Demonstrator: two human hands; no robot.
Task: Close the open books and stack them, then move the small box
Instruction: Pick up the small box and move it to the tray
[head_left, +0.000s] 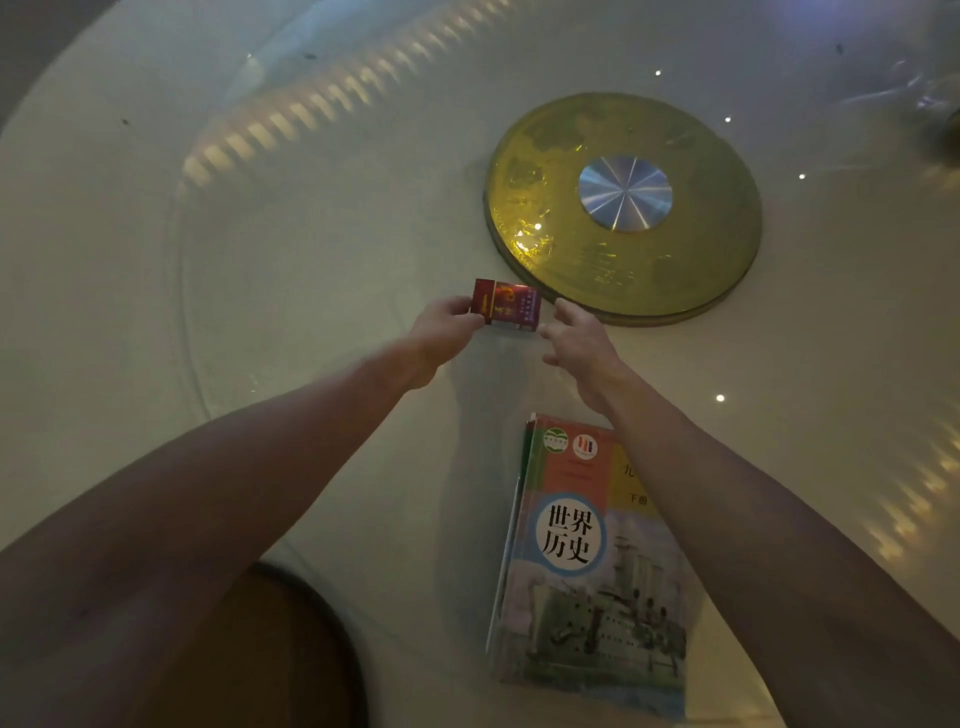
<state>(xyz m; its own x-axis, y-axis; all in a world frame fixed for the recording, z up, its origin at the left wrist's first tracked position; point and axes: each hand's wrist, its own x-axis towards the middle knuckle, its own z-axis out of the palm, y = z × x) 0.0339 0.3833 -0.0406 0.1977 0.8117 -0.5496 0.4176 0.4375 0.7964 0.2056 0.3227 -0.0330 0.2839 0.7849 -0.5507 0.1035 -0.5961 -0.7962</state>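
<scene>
A small red box (506, 307) sits near the middle of the table, and my left hand (447, 330) pinches its left end. Just to the box's right hovers my right hand (576, 338), fingers spread, close to the box; whether it touches I cannot tell. Nearer to me lie the closed books (587, 561), stacked, with a colourful history textbook cover on top showing a ship. My right forearm crosses over the stack's upper right corner.
A round gold disc with a silver hub (623, 208) lies just beyond and right of the box. The glossy pale round table (260, 260) reflects ceiling lights. A dark round seat (291, 649) shows below the table edge at the bottom left.
</scene>
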